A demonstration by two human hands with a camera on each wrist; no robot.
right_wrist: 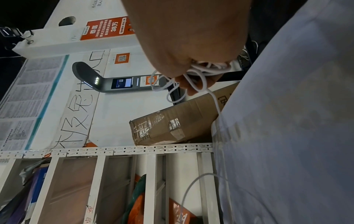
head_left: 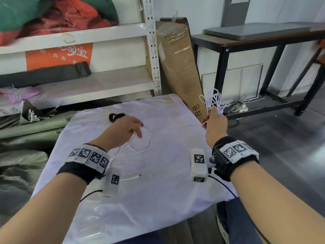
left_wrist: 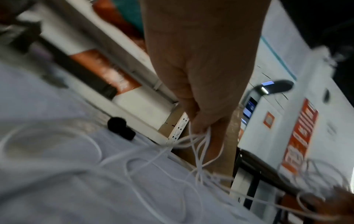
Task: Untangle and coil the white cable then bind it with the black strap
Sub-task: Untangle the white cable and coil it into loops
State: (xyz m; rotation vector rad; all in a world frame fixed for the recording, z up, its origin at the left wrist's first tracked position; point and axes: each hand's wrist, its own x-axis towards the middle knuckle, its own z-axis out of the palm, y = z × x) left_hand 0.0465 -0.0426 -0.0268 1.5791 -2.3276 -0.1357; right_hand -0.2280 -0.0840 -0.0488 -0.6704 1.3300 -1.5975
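My right hand (head_left: 215, 123) is raised over the right edge of the white sheet and grips a tangled bunch of the white cable (head_left: 214, 101); the right wrist view shows its fingers curled round the loops of cable (right_wrist: 206, 69). My left hand (head_left: 128, 126) hovers above the sheet's middle and pinches strands of the same cable (left_wrist: 201, 136), from which a loop (head_left: 140, 145) trails down onto the sheet. One cable plug end (head_left: 135, 176) lies near my left wrist. The black strap (head_left: 116, 116) lies curled on the sheet just behind my left hand; it also shows as the strap (left_wrist: 120, 128) in the left wrist view.
The white sheet (head_left: 158, 191) covers a low surface in front of me. Metal shelving (head_left: 151, 50) with bags stands behind it, and a tall cardboard box (head_left: 177, 67) leans at the back right. A dark table (head_left: 255, 43) stands further right over a dark floor.
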